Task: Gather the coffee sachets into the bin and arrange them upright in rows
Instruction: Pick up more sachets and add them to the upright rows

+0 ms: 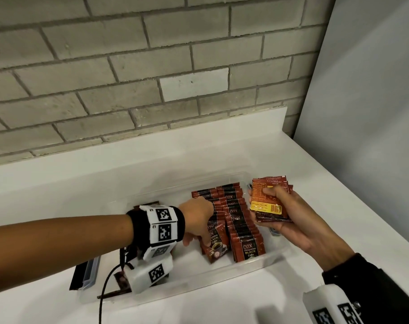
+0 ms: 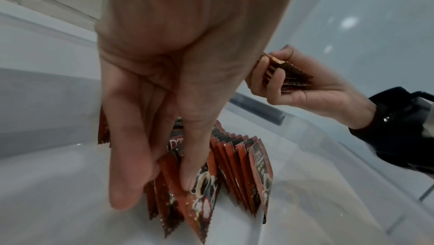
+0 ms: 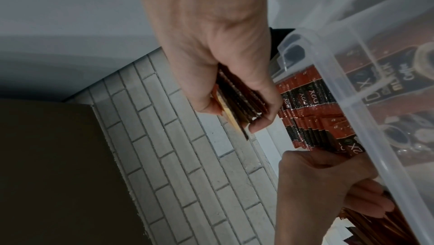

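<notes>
I am judging the task mostly done; under my left grip [image 1: 198,220], the clear, glossy plastic bin [image 1: 224,282] on the white worktop [image 1: 292,155] is holding two rows [image 1: 239,220] of crinkly foil sachets upright; its fingers are pinching the front ones; my right grip [image 1: 290,213], beside them, is clutching a flat stack [image 1: 270,199] still waiting to go in.

In the head view the left hand [image 1: 197,218] covers the tops of the left row of sachets [image 1: 216,239], and its fingertips are out of sight behind them. The thumb of the right hand [image 1: 290,216] hides part of the label on the held stack [image 1: 270,202]. The wrist camera [image 1: 332,307] is cut off by the bottom edge. The clear bin [image 3: 366,111] blurs the print behind its wall.
</notes>
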Tool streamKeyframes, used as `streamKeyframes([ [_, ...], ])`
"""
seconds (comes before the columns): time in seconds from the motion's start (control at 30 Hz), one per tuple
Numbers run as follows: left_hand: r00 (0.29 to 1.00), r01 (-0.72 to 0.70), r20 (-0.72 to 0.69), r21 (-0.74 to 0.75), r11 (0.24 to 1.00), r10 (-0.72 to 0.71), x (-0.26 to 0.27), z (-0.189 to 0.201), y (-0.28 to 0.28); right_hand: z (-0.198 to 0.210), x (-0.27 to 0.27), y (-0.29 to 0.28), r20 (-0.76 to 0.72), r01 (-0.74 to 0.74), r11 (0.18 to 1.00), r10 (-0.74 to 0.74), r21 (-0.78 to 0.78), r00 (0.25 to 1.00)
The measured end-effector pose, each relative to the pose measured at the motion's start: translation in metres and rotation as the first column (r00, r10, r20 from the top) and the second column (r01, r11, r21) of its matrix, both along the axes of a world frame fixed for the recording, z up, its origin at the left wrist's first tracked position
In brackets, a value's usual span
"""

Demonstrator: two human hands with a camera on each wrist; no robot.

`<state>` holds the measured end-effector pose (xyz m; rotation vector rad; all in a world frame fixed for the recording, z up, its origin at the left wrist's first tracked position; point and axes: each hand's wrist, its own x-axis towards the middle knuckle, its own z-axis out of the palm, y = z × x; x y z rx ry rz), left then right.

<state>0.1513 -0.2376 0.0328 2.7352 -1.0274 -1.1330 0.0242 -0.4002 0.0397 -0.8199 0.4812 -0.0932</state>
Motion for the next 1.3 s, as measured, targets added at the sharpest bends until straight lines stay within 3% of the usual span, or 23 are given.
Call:
streamKeyframes([
  [0.27,0.987,0.063,0.154,-0.043,0.997,-0.055,-0.004,0.005,0.005,-0.002,0.002,0.003,-0.011,-0.004,1.0,0.004,-0.005,1.0],
  [0.53,0.987,-0.128,-0.124,-0.251,0.959,0.099,0.004,0.025,0.017,-0.003,0.009,0.013,-0.01,-0.065,0.995,0.065,-0.081,0.998],
  [0.6,0.968,-0.223,-0.195,-0.386,0.895,0.157,0.008,0.036,0.021,-0.003,0.01,0.016,-0.005,-0.107,0.983,0.108,-0.147,0.994],
  [0.73,0.902,-0.425,-0.343,-0.605,0.673,0.261,-0.008,0.053,0.026,-0.002,0.015,0.025,0.016,-0.095,0.976,0.1,-0.193,0.995],
  [0.83,0.912,-0.394,-0.353,-0.61,0.687,0.21,-0.034,0.054,0.027,0.0,0.019,0.035,0.036,-0.059,0.96,0.071,-0.272,0.997],
  [0.93,0.838,-0.491,-0.537,-0.658,0.571,0.102,-0.054,0.049,0.022,0.003,0.025,0.063,0.084,-0.125,0.927,0.165,-0.354,0.983],
  [1.0,0.78,-0.574,-0.619,-0.649,0.498,0.092,-0.059,0.045,0.019,0.015,0.025,0.087,0.118,-0.091,0.953,0.13,-0.289,0.985],
  [1.07,0.729,-0.647,-0.676,-0.631,0.428,0.106,-0.059,0.044,0.021,0.023,0.03,0.084,0.183,0.066,0.988,-0.04,-0.136,0.982],
  [1.1,0.699,-0.683,-0.706,-0.615,0.395,0.11,-0.058,0.044,0.023,0.032,0.027,0.087,0.143,-0.038,0.99,0.058,-0.135,0.988],
  [1.17,0.633,-0.754,-0.765,-0.574,0.32,0.121,-0.052,0.043,0.03,0.023,0.029,0.087,0.123,-0.331,0.936,0.345,-0.118,0.931],
  [1.3,0.442,-0.895,-0.891,-0.431,0.118,0.1,-0.045,0.042,0.045,0.03,0.024,0.066,0.089,-0.397,0.876,0.434,-0.273,0.897],
])
